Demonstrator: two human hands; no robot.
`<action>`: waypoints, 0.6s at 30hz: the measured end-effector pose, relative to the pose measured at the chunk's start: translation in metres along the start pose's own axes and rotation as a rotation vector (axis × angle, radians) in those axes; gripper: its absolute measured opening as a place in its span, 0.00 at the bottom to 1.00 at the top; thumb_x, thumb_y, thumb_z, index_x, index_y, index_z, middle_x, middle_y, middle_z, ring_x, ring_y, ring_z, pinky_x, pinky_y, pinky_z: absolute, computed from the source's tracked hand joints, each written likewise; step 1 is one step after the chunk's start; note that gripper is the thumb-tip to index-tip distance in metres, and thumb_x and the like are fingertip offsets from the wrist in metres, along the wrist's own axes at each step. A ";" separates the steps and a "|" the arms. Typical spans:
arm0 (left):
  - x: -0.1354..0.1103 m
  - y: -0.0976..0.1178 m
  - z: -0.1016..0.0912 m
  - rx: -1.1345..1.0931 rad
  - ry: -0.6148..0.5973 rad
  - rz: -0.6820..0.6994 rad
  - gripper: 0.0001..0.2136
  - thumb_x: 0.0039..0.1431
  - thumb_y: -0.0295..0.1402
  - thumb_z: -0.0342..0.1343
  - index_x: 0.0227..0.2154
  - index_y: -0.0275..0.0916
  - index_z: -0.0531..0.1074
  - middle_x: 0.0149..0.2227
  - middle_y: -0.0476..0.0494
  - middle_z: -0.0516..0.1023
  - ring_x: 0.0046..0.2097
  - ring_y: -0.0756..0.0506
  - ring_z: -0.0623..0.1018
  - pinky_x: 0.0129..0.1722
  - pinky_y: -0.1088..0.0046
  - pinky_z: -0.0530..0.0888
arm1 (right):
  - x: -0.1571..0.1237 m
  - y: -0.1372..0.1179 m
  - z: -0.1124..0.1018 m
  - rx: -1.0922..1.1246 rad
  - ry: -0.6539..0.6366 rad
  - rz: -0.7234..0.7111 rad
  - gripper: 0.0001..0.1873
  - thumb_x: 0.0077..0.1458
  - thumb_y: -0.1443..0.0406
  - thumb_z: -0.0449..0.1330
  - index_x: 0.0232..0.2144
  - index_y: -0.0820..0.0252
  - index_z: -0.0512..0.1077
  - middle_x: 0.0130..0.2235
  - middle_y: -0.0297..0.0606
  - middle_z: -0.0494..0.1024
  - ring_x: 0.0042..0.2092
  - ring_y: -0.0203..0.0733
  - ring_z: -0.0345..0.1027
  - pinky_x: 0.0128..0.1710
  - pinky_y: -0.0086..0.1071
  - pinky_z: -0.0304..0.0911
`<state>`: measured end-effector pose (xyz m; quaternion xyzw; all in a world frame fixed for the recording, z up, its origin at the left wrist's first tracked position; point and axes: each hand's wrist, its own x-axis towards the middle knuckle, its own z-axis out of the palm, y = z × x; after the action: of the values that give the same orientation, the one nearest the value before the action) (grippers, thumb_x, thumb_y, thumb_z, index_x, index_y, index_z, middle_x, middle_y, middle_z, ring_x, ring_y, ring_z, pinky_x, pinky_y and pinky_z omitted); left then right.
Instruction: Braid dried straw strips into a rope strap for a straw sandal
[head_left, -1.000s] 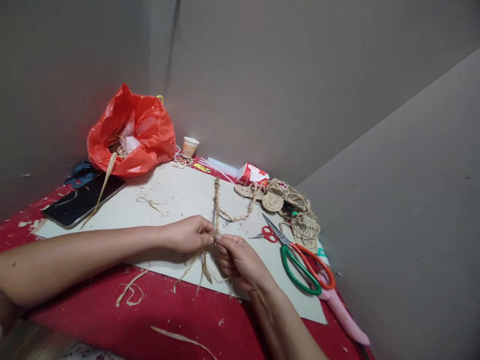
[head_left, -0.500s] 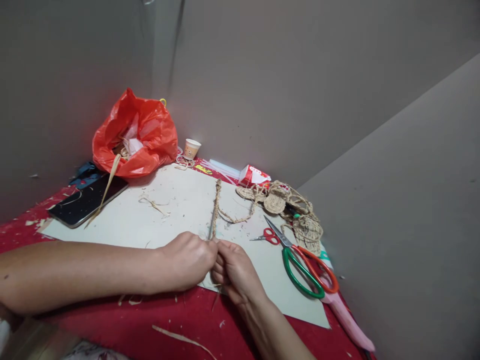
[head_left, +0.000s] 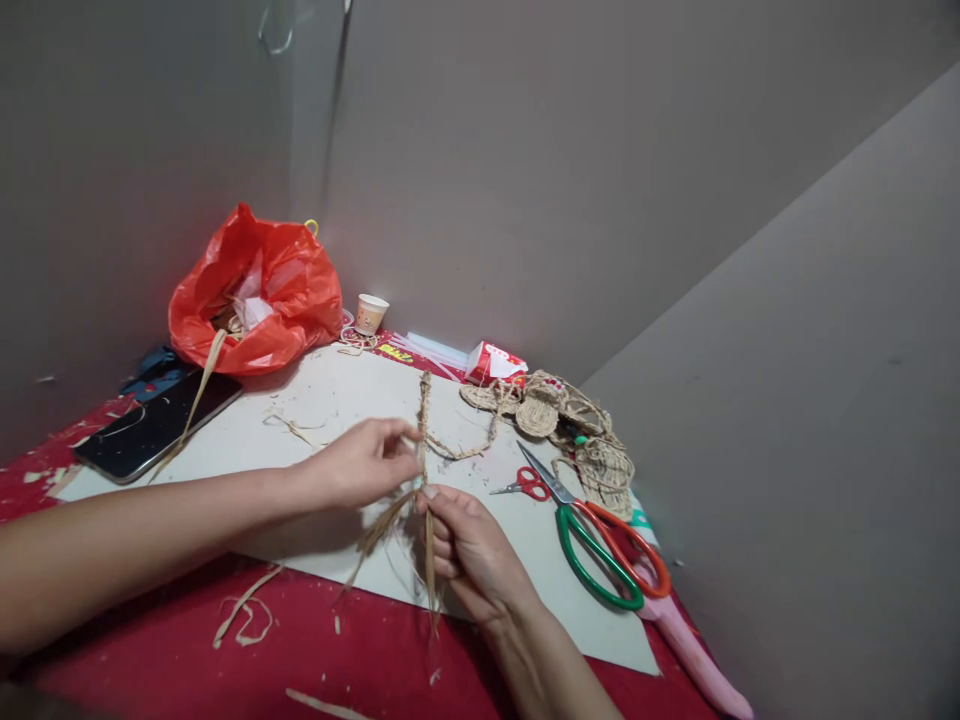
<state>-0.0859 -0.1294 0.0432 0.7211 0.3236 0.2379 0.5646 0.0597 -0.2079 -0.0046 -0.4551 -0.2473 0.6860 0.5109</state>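
Observation:
A thin braided straw cord lies along a white board, running away from me. At its near end, my left hand pinches the cord with thumb and fingertips. My right hand sits just below, fingers closed round the loose straw strands that fan out from the braid's end toward the red tabletop. The two hands almost touch at the braid.
A red plastic bag with straw stands at the back left, a black phone beside it. A paper cup and a red-white carton are by the wall. Woven straw pieces, small red scissors and large green-orange scissors lie right. Straw scraps litter the cloth.
My left hand lifted off the right and moved up and left, now pinching the braid. The loose strands, hidden half a second ago, show again below the hands.

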 end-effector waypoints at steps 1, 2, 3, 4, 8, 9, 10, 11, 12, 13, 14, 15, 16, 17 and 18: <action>0.006 -0.009 0.003 -0.166 -0.146 -0.138 0.09 0.45 0.30 0.52 0.32 0.35 0.69 0.20 0.52 0.67 0.22 0.53 0.65 0.26 0.75 0.63 | 0.001 0.000 0.000 -0.012 -0.007 0.002 0.17 0.44 0.57 0.65 0.22 0.62 0.65 0.13 0.17 0.47 0.15 0.22 0.30 0.13 0.21 0.30; 0.009 -0.018 0.007 -0.319 -0.218 -0.215 0.08 0.44 0.30 0.51 0.29 0.34 0.69 0.20 0.51 0.68 0.22 0.53 0.66 0.26 0.75 0.63 | 0.001 0.000 0.000 -0.028 -0.012 0.004 0.17 0.45 0.56 0.65 0.22 0.62 0.64 0.12 0.17 0.48 0.15 0.22 0.31 0.13 0.21 0.29; 0.011 -0.024 0.011 -0.408 -0.274 -0.292 0.07 0.42 0.30 0.51 0.26 0.34 0.68 0.19 0.50 0.67 0.21 0.53 0.65 0.24 0.75 0.63 | 0.002 0.000 0.000 -0.046 -0.016 0.005 0.18 0.45 0.56 0.65 0.21 0.62 0.64 0.12 0.17 0.48 0.15 0.22 0.31 0.13 0.21 0.29; 0.012 -0.028 0.014 -0.452 -0.299 -0.353 0.05 0.41 0.30 0.50 0.24 0.34 0.68 0.17 0.51 0.65 0.18 0.54 0.63 0.21 0.76 0.61 | 0.002 -0.001 0.000 -0.066 -0.021 0.009 0.18 0.45 0.55 0.64 0.21 0.62 0.64 0.12 0.17 0.49 0.15 0.22 0.31 0.13 0.21 0.29; 0.008 -0.025 0.012 -0.351 -0.289 -0.394 0.05 0.44 0.31 0.49 0.20 0.35 0.68 0.13 0.57 0.54 0.15 0.56 0.49 0.14 0.77 0.45 | 0.000 -0.005 -0.001 -0.157 -0.059 0.044 0.18 0.46 0.55 0.63 0.21 0.61 0.64 0.12 0.17 0.48 0.15 0.23 0.31 0.13 0.22 0.29; 0.008 -0.023 0.010 -0.318 -0.310 -0.372 0.06 0.45 0.31 0.48 0.20 0.35 0.69 0.13 0.58 0.52 0.15 0.56 0.48 0.15 0.76 0.43 | 0.000 -0.007 -0.003 -0.181 -0.074 0.056 0.18 0.47 0.54 0.63 0.21 0.61 0.64 0.13 0.17 0.48 0.15 0.23 0.31 0.13 0.22 0.30; 0.009 -0.023 0.007 -0.288 -0.336 -0.348 0.07 0.46 0.31 0.48 0.21 0.35 0.70 0.13 0.58 0.51 0.15 0.56 0.47 0.15 0.76 0.43 | 0.000 -0.008 -0.004 -0.209 -0.085 0.065 0.18 0.47 0.54 0.62 0.22 0.61 0.64 0.13 0.17 0.47 0.15 0.24 0.32 0.14 0.22 0.30; 0.010 -0.023 0.005 -0.259 -0.362 -0.321 0.08 0.47 0.31 0.48 0.22 0.35 0.71 0.13 0.58 0.50 0.15 0.55 0.47 0.15 0.75 0.43 | 0.000 -0.008 -0.007 -0.241 -0.089 0.066 0.18 0.48 0.54 0.62 0.22 0.61 0.64 0.12 0.18 0.48 0.15 0.25 0.32 0.14 0.23 0.31; 0.012 -0.025 0.003 -0.229 -0.378 -0.293 0.09 0.48 0.31 0.49 0.23 0.34 0.72 0.12 0.58 0.51 0.15 0.55 0.47 0.16 0.75 0.44 | 0.001 -0.009 -0.009 -0.282 -0.086 0.061 0.18 0.48 0.53 0.62 0.21 0.61 0.64 0.12 0.18 0.48 0.15 0.25 0.33 0.14 0.23 0.32; 0.014 -0.028 0.002 -0.201 -0.383 -0.260 0.09 0.48 0.32 0.50 0.23 0.33 0.73 0.13 0.57 0.53 0.16 0.56 0.49 0.16 0.75 0.45 | 0.001 -0.009 -0.011 -0.335 -0.079 0.047 0.18 0.48 0.53 0.61 0.21 0.61 0.65 0.12 0.19 0.49 0.15 0.26 0.34 0.14 0.24 0.32; 0.016 -0.031 0.002 -0.180 -0.383 -0.226 0.09 0.48 0.32 0.51 0.23 0.32 0.74 0.14 0.55 0.56 0.17 0.56 0.51 0.17 0.75 0.47 | 0.002 -0.010 -0.013 -0.398 -0.070 0.029 0.18 0.49 0.53 0.60 0.21 0.61 0.65 0.12 0.20 0.50 0.15 0.26 0.36 0.14 0.25 0.32; 0.018 -0.034 0.002 -0.170 -0.380 -0.192 0.09 0.48 0.31 0.51 0.23 0.32 0.74 0.15 0.53 0.60 0.18 0.56 0.54 0.18 0.75 0.49 | 0.002 -0.010 -0.015 -0.465 -0.065 0.004 0.18 0.51 0.53 0.59 0.21 0.61 0.65 0.12 0.21 0.51 0.15 0.27 0.37 0.15 0.25 0.33; 0.019 -0.036 0.002 -0.166 -0.381 -0.173 0.08 0.47 0.31 0.52 0.22 0.31 0.74 0.16 0.52 0.63 0.19 0.56 0.56 0.18 0.76 0.50 | 0.002 -0.011 -0.015 -0.532 -0.065 -0.025 0.18 0.53 0.54 0.58 0.21 0.61 0.66 0.12 0.22 0.52 0.15 0.27 0.38 0.15 0.25 0.35; 0.020 -0.037 0.003 -0.167 -0.386 -0.176 0.08 0.47 0.30 0.52 0.22 0.31 0.73 0.17 0.51 0.63 0.19 0.56 0.56 0.18 0.76 0.50 | 0.002 -0.012 -0.016 -0.596 -0.064 -0.057 0.17 0.54 0.55 0.56 0.21 0.61 0.66 0.13 0.23 0.54 0.16 0.28 0.40 0.16 0.25 0.37; 0.019 -0.037 0.003 -0.171 -0.394 -0.201 0.09 0.48 0.31 0.51 0.22 0.32 0.73 0.16 0.52 0.62 0.18 0.56 0.55 0.18 0.76 0.50 | 0.001 -0.013 -0.015 -0.655 -0.060 -0.094 0.17 0.55 0.56 0.55 0.21 0.62 0.66 0.15 0.24 0.55 0.18 0.29 0.42 0.18 0.25 0.40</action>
<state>-0.0780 -0.1113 0.0060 0.6673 0.2560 0.0615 0.6967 0.0790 -0.2043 -0.0017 -0.5628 -0.4905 0.5588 0.3611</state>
